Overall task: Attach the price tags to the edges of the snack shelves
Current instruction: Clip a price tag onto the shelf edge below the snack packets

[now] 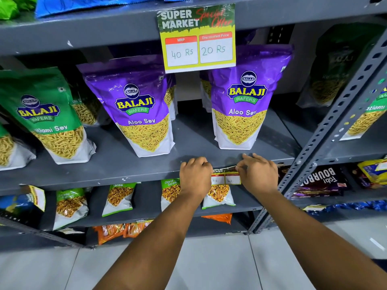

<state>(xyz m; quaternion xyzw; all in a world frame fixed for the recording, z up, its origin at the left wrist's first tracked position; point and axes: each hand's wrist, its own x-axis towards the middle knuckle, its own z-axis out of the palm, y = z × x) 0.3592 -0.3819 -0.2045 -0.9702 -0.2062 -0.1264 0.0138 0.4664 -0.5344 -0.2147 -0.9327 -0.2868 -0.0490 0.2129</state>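
A yellow price tag with two white price boxes lies against the front edge of the grey middle shelf. My left hand grips its left end with curled fingers. My right hand pinches its upper right corner at the shelf lip. Both hands cover the tag's ends. A larger tag of the same kind, reading 40 Rs and 20 Rs, hangs from the edge of the shelf above.
Purple Aloo Sev bags and green Sev bags stand on the middle shelf. Small snack packets sit on the shelf below. A perforated grey upright rises at right, with biscuit packs beyond. Grey floor tiles lie underneath.
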